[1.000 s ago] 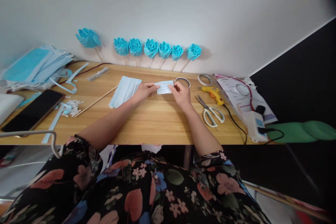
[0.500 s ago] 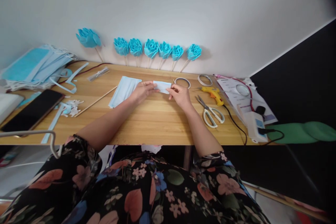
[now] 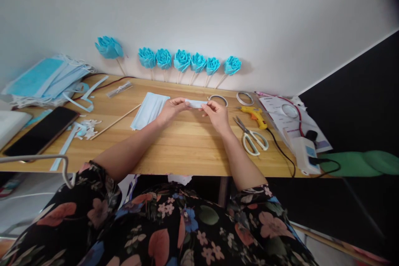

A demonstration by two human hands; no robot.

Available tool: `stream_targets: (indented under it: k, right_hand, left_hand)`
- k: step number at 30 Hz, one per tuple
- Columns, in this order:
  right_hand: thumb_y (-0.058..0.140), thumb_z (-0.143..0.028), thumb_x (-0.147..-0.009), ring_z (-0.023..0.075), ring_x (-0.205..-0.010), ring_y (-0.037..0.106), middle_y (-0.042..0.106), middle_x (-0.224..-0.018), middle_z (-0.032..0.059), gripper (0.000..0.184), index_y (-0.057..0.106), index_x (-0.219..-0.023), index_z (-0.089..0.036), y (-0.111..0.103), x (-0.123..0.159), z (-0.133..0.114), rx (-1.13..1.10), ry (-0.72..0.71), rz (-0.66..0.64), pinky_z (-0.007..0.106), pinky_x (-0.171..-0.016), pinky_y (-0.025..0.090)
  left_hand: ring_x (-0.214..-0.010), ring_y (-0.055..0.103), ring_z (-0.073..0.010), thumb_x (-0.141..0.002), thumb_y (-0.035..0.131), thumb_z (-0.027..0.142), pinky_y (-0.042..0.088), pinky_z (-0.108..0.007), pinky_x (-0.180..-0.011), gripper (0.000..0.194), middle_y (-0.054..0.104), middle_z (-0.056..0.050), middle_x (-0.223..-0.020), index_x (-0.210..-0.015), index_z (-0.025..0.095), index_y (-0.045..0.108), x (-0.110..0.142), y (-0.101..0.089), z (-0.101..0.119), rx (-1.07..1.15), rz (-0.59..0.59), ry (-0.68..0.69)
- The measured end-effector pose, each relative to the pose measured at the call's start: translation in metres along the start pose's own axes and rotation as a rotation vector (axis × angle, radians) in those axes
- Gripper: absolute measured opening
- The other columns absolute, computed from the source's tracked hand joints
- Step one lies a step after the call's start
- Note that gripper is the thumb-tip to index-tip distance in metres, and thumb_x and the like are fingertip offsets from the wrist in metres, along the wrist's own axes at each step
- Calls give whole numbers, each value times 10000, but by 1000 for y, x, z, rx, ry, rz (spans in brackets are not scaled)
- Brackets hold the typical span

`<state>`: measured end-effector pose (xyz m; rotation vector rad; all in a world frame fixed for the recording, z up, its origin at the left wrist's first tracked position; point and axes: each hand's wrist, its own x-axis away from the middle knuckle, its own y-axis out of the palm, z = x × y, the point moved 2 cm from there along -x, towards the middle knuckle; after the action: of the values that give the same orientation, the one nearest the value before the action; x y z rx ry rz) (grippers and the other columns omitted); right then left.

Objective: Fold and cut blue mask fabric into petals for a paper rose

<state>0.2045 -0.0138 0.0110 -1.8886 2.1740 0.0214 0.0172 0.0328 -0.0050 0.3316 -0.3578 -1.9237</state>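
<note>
Between my two hands a narrow folded strip of pale blue mask fabric (image 3: 196, 104) is held level above the wooden table. My left hand (image 3: 173, 109) pinches its left end with thumb and fingers. At the other end, my right hand (image 3: 215, 113) grips the strip the same way. A pleated light blue face mask (image 3: 149, 110) lies flat beside my left hand. A roll of tape (image 3: 218, 99) is partly hidden behind my right hand. White-handled scissors (image 3: 252, 137) and a yellow glue gun (image 3: 254, 116) lie to the right.
Several blue fabric roses (image 3: 182, 60) on sticks lean against the wall. A pile of masks (image 3: 46, 79), a phone (image 3: 42, 131), fabric scraps (image 3: 85, 129) and a wooden stick (image 3: 116, 122) lie left. Another tape roll (image 3: 245, 98) and a power strip (image 3: 305, 153) are right.
The fabric piece between my hands has become narrower, folded down into a slim strip. Both hands keep hold of its ends. The whole view has shifted slightly.
</note>
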Motion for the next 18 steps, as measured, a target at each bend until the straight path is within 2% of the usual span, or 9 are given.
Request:
stream_targets:
  k: [7, 11, 14, 18]
  right_hand:
    - [724, -496, -791, 151, -707, 660, 729, -805, 1, 301, 739, -906, -218, -2, 0, 5, 93, -80, -3, 314, -716, 602]
    - [729, -437, -794, 159, -778, 682, 766, -909, 25, 290, 754, -984, -219, -1, 1, 3, 96, -109, -28, 324, -785, 581]
    - [705, -417, -806, 174, -849, 697, 783, -1010, 46, 266, 753, -982, -224, 0, 2, 1, 108, -122, -30, 338, -823, 575]
    - [681, -404, -814, 186, -859, 703, 788, -1002, 54, 238, 749, -955, -224, -1, 1, 1, 116, -126, -24, 343, -802, 573]
  left_hand:
    - [-868, 682, -156, -628, 911, 430, 508, -316, -915, 382, 753, -26, -886, -870, 174, 761, -1, 0, 4, -106, -37, 81]
    - [-901, 656, -156, -652, 891, 437, 481, -306, -910, 367, 743, -37, -941, -869, 175, 752, -1, 0, 5, -198, -77, 132]
    - [-918, 648, -163, -667, 876, 455, 473, -313, -915, 369, 735, -42, -950, -868, 174, 744, 0, 1, 7, -238, -98, 152]
    - [-941, 650, -169, -667, 876, 457, 469, -320, -929, 369, 735, -46, -965, -863, 176, 738, 1, 2, 8, -229, -114, 164]
